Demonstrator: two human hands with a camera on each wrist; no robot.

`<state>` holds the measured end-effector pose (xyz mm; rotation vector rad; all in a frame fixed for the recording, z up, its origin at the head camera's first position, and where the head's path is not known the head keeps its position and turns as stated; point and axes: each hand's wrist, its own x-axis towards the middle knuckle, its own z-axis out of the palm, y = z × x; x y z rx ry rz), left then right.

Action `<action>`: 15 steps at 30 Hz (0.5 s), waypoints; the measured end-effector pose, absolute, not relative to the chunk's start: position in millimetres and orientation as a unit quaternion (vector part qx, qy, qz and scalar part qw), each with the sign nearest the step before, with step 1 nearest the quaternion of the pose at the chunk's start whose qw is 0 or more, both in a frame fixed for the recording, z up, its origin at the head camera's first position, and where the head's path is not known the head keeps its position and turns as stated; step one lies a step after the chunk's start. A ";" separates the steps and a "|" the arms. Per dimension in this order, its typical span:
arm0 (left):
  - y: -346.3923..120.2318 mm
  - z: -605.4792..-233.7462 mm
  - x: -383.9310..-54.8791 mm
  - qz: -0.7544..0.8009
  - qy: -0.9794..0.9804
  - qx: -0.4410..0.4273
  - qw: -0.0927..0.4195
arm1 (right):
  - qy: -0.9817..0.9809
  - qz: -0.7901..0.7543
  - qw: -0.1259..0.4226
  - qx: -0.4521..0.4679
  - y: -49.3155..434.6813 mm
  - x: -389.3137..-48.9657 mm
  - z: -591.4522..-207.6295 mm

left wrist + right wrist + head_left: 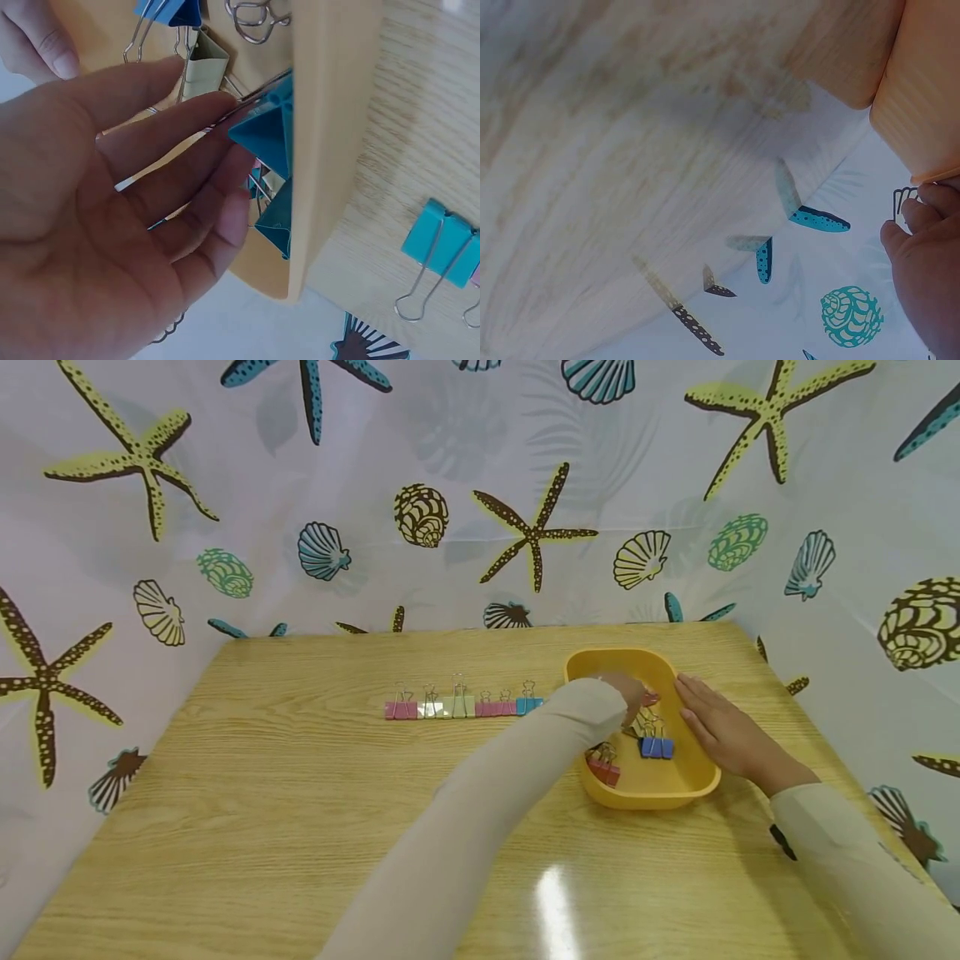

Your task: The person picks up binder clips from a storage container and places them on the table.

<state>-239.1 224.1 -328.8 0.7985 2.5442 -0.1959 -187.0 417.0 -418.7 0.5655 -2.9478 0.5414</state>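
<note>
The left hand [127,195] was down inside a yellow bin [645,801], and from above most of it was hidden behind its own pale sleeve [480,835], with only a patch of its back showing. At the left wrist its fingers were loosely bent and its thumb stood apart from them; whether the fingertips had hold of anything could not be made out. A teal clip [266,139] lay just beyond the fingertips, against the bin's left wall, its wire handle crossing in front of one finger, and a second teal clip [276,221] sat beside it along that wall. A pale clip [204,67] lay near the thumb side, while the clips behind the fingers showed only in scraps. The blue clip [657,748] and the red clip [604,772] were on the near part of the bin floor, apart from the hand. The right hand [723,735] rested with straight fingers along the bin's right rim, holding no clip; its own wrist view was badly blurred and cut it off at the edge. A row of clips [459,706] stood on the wooden table [300,793] left of the bin.
</note>
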 end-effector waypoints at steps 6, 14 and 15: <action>223.4 -343.4 -255.8 -0.045 0.925 0.347 0.147 | -0.965 0.181 0.048 0.184 415.7 -186.1 -417.1; 225.8 -350.5 -265.4 -0.034 0.924 0.365 0.106 | -0.965 0.180 0.042 0.184 415.9 -186.8 -419.1; 227.4 -352.2 -267.2 -0.030 0.925 0.364 0.107 | -0.965 0.180 0.042 0.183 415.9 -186.7 -419.4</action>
